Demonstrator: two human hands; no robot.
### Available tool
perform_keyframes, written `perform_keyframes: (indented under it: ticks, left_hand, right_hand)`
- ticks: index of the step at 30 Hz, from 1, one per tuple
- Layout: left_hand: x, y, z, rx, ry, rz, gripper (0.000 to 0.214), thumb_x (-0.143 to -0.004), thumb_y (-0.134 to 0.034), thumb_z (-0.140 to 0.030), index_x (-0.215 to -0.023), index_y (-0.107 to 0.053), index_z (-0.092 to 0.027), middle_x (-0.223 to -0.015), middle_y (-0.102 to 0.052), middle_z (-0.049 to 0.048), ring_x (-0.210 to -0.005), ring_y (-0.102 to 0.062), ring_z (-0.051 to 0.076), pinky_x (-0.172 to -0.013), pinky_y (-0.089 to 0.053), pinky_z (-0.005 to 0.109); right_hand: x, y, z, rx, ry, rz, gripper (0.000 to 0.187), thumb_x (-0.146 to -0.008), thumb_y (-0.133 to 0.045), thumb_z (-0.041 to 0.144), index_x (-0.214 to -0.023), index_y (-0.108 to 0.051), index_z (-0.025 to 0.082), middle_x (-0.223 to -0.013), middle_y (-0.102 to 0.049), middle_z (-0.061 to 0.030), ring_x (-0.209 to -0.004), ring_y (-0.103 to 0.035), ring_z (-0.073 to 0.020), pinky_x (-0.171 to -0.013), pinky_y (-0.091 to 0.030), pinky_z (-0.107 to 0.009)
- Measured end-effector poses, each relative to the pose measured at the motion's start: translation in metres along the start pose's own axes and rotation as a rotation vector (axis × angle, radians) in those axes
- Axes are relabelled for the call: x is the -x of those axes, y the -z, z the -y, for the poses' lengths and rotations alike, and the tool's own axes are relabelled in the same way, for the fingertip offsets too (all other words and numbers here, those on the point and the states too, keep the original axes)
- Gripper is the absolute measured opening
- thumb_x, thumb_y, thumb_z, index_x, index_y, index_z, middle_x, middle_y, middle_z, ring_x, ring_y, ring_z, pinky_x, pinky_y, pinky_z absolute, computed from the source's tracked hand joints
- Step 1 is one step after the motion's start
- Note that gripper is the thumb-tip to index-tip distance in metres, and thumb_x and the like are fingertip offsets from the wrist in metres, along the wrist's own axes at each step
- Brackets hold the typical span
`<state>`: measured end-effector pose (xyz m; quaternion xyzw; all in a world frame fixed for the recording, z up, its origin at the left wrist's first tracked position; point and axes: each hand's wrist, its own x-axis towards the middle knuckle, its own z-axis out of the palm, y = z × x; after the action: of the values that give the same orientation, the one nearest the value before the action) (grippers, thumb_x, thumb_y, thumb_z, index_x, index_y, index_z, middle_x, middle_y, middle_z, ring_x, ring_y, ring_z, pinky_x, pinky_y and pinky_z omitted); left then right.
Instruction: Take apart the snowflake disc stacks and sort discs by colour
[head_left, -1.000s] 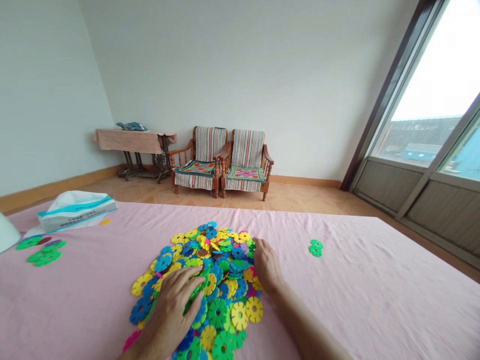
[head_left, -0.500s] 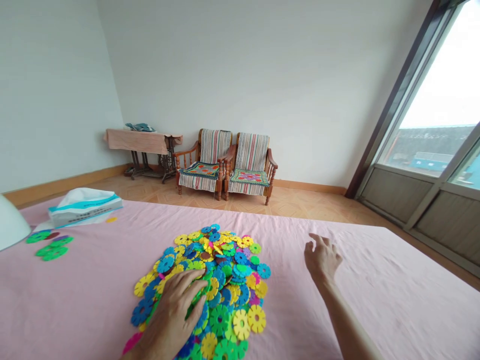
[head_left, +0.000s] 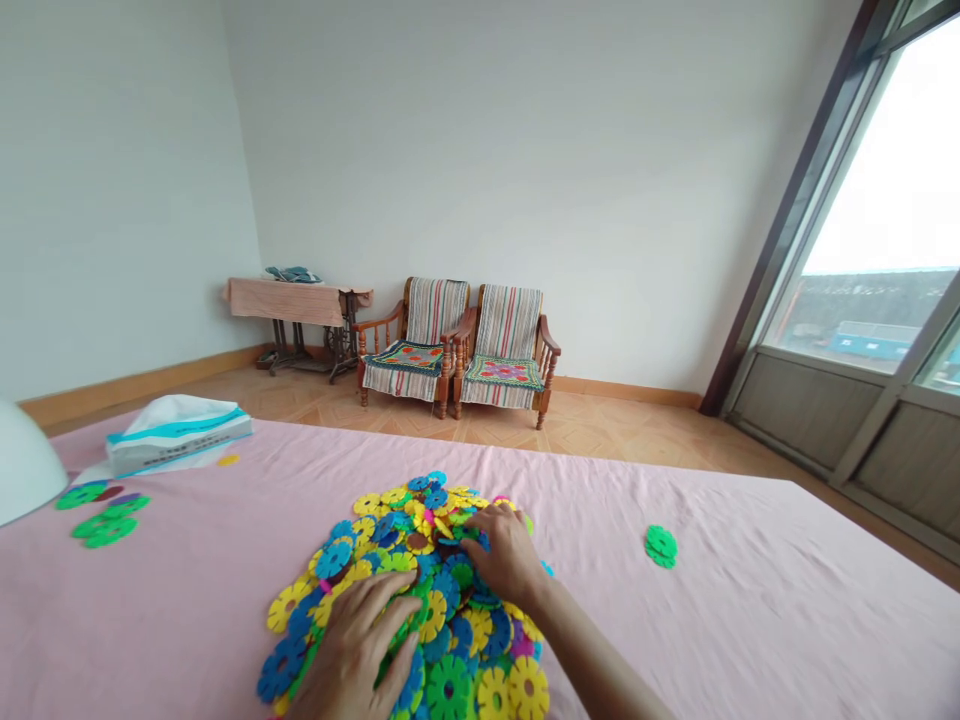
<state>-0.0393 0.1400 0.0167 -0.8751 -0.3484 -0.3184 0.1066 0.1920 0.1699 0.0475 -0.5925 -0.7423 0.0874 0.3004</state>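
Holding most of the discs (head_left: 459, 675), the pile (head_left: 448, 588) lies beneath the left hand (head_left: 356, 640), fingers loosely spread, and the right hand (head_left: 506, 553), fingers curled, grip unclear. Green discs (head_left: 661, 540) lie apart right of the pile, loose discs (head_left: 109, 530) left. Pink cloth (head_left: 720, 620) surrounds it; beyond stand two chairs (head_left: 504, 325).

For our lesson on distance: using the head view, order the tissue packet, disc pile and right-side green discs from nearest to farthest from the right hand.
1. Disc pile: directly under the right hand.
2. Right-side green discs: to its right.
3. Tissue packet: far left.
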Motion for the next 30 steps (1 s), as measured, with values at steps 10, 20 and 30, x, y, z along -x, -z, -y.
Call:
perform_keyframes:
  ticks: [10, 20, 30]
  left_hand:
    - [-0.001, -0.002, 0.001, -0.032, -0.016, -0.002, 0.025, -0.085, -0.059, -0.026, -0.109, -0.063, -0.030, -0.118, -0.064, 0.0030, -0.106, -0.062, 0.023, -0.089, -0.054, 0.037]
    - [-0.003, 0.002, 0.001, -0.071, -0.061, -0.047, 0.023, -0.083, -0.061, -0.026, -0.106, -0.064, -0.030, -0.114, -0.067, 0.0029, -0.101, -0.064, 0.023, -0.084, -0.057, 0.036]
    - [-0.002, 0.001, 0.002, -0.040, -0.043, -0.056, 0.023, -0.084, -0.060, -0.028, -0.106, -0.065, -0.030, -0.114, -0.067, 0.0029, -0.102, -0.064, 0.023, -0.084, -0.056, 0.034]
  right_hand:
    - [-0.012, 0.002, 0.006, 0.282, 0.059, 0.111, 0.017, -0.086, -0.056, 0.027, -0.093, -0.069, 0.018, -0.095, -0.070, -0.0091, -0.094, -0.062, -0.0235, -0.086, -0.038, -0.034]
    - [-0.003, -0.003, 0.011, 0.438, 0.168, 0.088, 0.022, -0.086, -0.043, 0.006, -0.085, -0.064, 0.015, -0.082, -0.069, -0.0108, -0.079, -0.063, -0.0230, -0.082, -0.039, -0.036]
    - [0.023, 0.029, -0.034, 0.121, -0.149, -0.301, 0.026, -0.089, -0.038, 0.015, -0.096, -0.062, 0.020, -0.082, -0.071, -0.0054, -0.076, -0.066, -0.0192, -0.070, -0.042, -0.026]
